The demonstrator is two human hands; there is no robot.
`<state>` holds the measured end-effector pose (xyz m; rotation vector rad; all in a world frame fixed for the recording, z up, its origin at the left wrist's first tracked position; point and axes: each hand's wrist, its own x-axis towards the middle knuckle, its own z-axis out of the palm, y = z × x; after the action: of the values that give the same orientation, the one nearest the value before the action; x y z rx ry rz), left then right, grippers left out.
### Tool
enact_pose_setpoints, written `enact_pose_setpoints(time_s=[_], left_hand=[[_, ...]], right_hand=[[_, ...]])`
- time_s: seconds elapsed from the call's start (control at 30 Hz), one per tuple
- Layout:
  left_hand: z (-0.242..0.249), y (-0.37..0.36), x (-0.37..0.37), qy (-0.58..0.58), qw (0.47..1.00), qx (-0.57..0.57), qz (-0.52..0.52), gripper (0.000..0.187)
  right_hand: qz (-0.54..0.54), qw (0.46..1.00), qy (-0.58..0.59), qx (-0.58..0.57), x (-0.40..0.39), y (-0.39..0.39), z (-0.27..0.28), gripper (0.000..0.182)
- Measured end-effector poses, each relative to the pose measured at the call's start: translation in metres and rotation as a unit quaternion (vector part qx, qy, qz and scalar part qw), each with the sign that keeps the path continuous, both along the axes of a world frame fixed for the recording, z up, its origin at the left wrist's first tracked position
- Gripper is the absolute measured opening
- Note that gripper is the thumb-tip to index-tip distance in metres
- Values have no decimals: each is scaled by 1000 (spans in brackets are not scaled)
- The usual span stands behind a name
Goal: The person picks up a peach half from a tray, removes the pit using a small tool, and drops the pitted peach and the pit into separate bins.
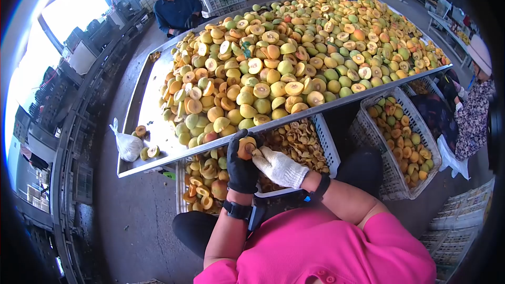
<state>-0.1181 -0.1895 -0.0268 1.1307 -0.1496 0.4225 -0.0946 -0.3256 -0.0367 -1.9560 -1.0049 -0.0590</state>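
At near edge of tray (284, 119), fruit (246, 149) held up before me. Left hand (243, 167), black-gloved, curls fingers round it, likely to steady it. Right hand (279, 166), white-gloved, has fingertips bunched at its right side; can't tell whether they pinch fruit or something hidden. Piled halves (273, 75) lie just beyond on tray, presumably for short reach. Left bin (180, 181) of pieces, right bin (329, 148) of scraps (295, 139) sit low beneath hands, probably for easy dropping.
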Motion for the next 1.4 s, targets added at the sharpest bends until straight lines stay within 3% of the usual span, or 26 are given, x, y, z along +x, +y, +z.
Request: enact_pose_setpoints(time_s=[0.03, 0.13, 0.23, 0.27, 0.33, 0.4, 0.47, 0.53, 0.63, 0.7, 0.77, 0.83, 0.93, 1.03, 1.13, 1.17, 1.2, 1.23, 1.27, 1.33, 1.4], left_hand=[[-1, -1, 0, -15, 1000, 24, 8, 29], [5, -11, 0, -37, 979, 148, 133, 21], [7, -6, -3, 44, 986, 97, 132, 29], [8, -2, -2, 85, 994, -16, 72, 34], [8, 8, 3, 163, 956, -240, -49, 45], [1, 5, 2, 169, 976, -130, 34, 52], [-1, 4, -1, 168, 983, -3, 72, 57], [8, 6, -5, 155, 976, 138, 67, 60], [3, 10, -2, 172, 984, -32, -34, 63], [14, 4, -9, 145, 980, 130, 34, 63], [13, 3, -10, 138, 972, 186, 44, 62], [-2, 9, -6, 156, 978, 136, -3, 59], [-11, 5, 0, 212, 969, -119, -34, 51], [4, 3, 1, 148, 936, -287, -138, 43], [-1, 34, -1, 132, 931, -331, -76, 42], [0, 54, -12, 156, 978, -140, 4, 42], [1, 78, -20, 151, 986, 51, 54, 41], [3, 103, -27, 147, 953, 233, 124, 41], [0, 124, -28, 210, 958, 148, 132, 39], [9, 153, -21, 151, 921, 254, 255, 31], [19, 179, -2, 139, 895, 315, 285, 29]], right_hand=[[7, 1000, -22, -9, -1, -2, 3, 23], [0, 994, 113, -3, -10, -4, 25, 24], [37, 996, -73, -23, -3, -5, -7, 26], [48, 999, -17, 0, -4, -5, -10, 27], [69, 992, 96, 45, -6, -5, -16, 28], [80, 995, 38, 46, -7, -6, -18, 29], [108, 986, 120, 48, -10, -11, -16, 29], [155, 926, 342, 51, -15, -20, 13, 30], [174, 735, 653, 53, -16, -25, 36, 35], [200, 684, 697, 78, -16, -27, 31, 38], [229, 621, 741, 110, -16, -28, 21, 40], [259, 544, 784, 148, -17, -26, 7, 42], [340, 471, 791, 189, -12, -26, 5, 44], [356, 465, 783, 209, -10, -33, 5, 40], [338, 446, 784, 267, -7, -41, 0, 41], [301, 459, 786, 285, -5, -44, -6, 42], [291, 461, 785, 294, -2, -46, -10, 41], [278, 458, 785, 311, 2, -48, -14, 41], [263, 455, 786, 327, 5, -47, -17, 42], [235, 474, 785, 322, 7, -43, -13, 41], [216, 479, 790, 316, 7, -37, -11, 40]])
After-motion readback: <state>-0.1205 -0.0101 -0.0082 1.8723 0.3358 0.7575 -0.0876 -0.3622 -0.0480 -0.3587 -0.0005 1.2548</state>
